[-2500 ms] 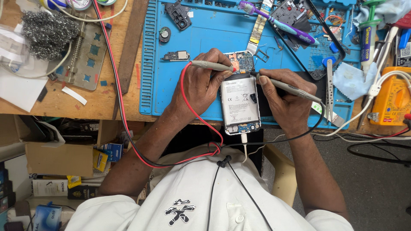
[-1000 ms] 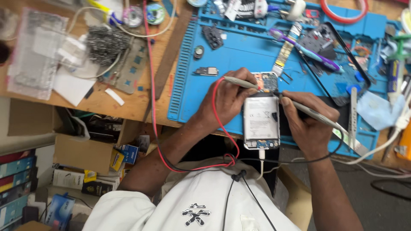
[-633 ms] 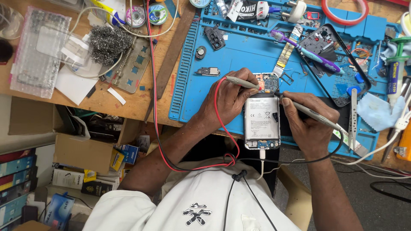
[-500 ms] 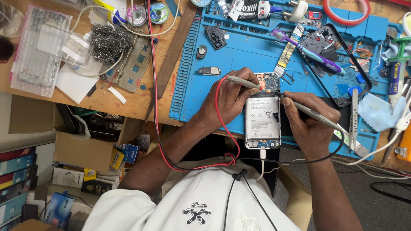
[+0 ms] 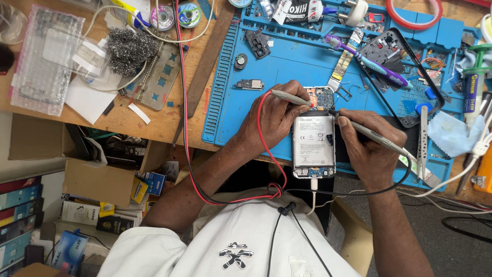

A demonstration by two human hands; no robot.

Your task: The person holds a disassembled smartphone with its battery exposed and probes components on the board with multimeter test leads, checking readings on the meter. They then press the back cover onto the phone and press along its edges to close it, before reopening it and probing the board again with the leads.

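Note:
An opened phone (image 5: pixel 313 141) with its white battery and bare circuit board showing lies on the blue work mat (image 5: pixel 287 61), a white cable plugged into its near end. My left hand (image 5: pixel 274 120) grips a grey test probe with a red lead (image 5: pixel 289 97), its tip on the board at the phone's top. My right hand (image 5: pixel 366 149) grips a second grey probe with a black lead (image 5: pixel 376 137), its tip touching the phone's upper right edge.
A black phone frame (image 5: pixel 405 51), a purple toothbrush (image 5: pixel 369 62), tweezers (image 5: pixel 423 138) and small parts lie on the mat. Steel wool (image 5: pixel 125 48), solder spools (image 5: pixel 177 13) and bubble wrap (image 5: pixel 41 56) sit on the wooden bench at left. Boxes fill the shelf below.
The view has shifted and steadied over the bench. Both hands stay on the probes at the phone's top; the probe tips moved only slightly.

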